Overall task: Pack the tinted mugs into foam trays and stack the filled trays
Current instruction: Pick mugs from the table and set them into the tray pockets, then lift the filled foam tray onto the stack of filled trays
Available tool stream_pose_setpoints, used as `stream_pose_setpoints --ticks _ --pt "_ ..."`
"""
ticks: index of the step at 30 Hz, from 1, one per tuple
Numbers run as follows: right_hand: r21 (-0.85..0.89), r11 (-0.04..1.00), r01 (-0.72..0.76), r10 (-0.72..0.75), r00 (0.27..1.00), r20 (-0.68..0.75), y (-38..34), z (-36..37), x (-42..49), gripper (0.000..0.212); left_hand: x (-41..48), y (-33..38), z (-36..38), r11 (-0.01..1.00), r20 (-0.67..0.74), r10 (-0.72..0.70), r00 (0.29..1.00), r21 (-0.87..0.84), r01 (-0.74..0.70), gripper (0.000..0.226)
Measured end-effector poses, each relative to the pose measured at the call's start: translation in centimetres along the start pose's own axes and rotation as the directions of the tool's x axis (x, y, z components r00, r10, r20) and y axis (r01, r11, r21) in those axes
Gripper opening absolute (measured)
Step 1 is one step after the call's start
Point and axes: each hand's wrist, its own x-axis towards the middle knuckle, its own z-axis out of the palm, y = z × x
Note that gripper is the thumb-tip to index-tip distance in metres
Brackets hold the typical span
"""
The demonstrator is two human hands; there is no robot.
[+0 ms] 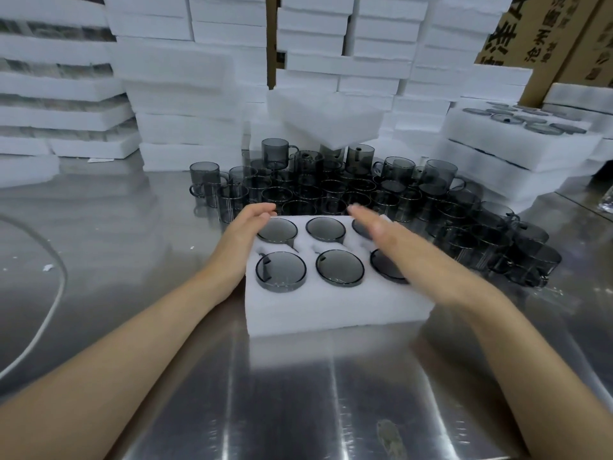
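Now, one tray judged full and ready for stacking. Far left of the foam tray [331, 303]: a white cable [49, 310] curving over the steel table [298, 393], well apart from the work. Behind and left of the tray: tall stacks of empty foam [185, 94], apparently kept near for the next fill.

Against the tray's left edge: left hand [243, 237], fingers loosely curved and together, clamped on nothing, seemingly bracing the block against sliding on the slick metal.

Inside the tray: six tinted mugs [280, 271], one to each round pocket, handles tucked into side slots, sunk to the rims, probably to let another tray sit flat on top. Right pair partly hidden by the hand above.

Just behind the tray: a crowd of loose mugs [331, 184] waiting to be packed, with a spare foam block [328, 117] perched above them at a tilt.

Over the tray's right column: right hand [381, 234], blurred, fingers straight and together, holding nothing. Whether touching the mugs beneath, impossible to tell.

Right of the tray and further back: a stack of filled trays [517, 151], the likely destination for this one. Beyond the stack, cardboard cartons [547, 34].
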Motion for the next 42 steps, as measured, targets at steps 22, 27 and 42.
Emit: stream_pose_setpoints --ticks 22,27,42 --pt "0.732 0.679 0.050 0.044 0.993 -0.110 1.3 -1.9 -2.8 0.053 -0.7 1.6 -0.8 0.959 -0.241 0.109 0.964 -0.231 -0.166 0.052" --pt "0.748 0.645 0.158 0.026 0.973 -0.227 0.9 -1.3 -3.1 0.057 -0.7 2.2 -1.0 0.919 -0.332 0.137 0.933 -0.308 -0.245 0.053" --pt "0.758 0.506 0.410 0.170 0.815 -0.554 -0.6 -2.6 -4.6 0.050 0.8 1.5 0.3 0.772 -0.331 -0.137 0.934 -0.627 -0.109 0.036"
